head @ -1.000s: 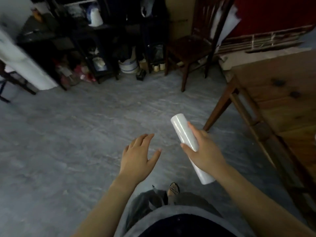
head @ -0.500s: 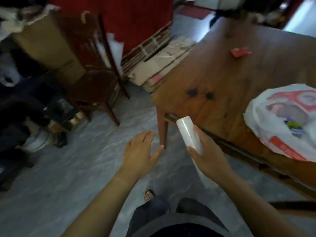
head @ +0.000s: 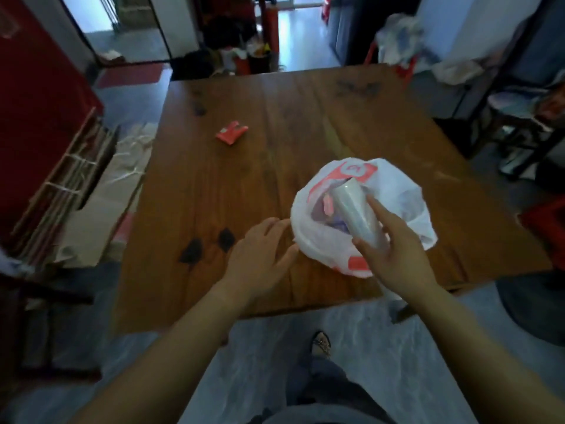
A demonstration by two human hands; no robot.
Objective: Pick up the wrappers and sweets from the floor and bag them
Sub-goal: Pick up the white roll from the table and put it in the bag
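Observation:
A white plastic bag with red print lies open on the wooden table, with coloured wrappers inside. My right hand is shut on a white roll of plastic, held over the bag's mouth. To the left of the bag, my left hand hovers above the table with its fingers apart, its fingertips close to the bag's edge. A red wrapper lies further back on the table.
Flattened cardboard is stacked on the floor left of the table, against a red wall. Chairs and clutter stand at the right. Grey floor and my foot show below the table's near edge.
The view has swung from the floor and chair to the table. Both hands have come over the table, and the roll is now above the open bag.

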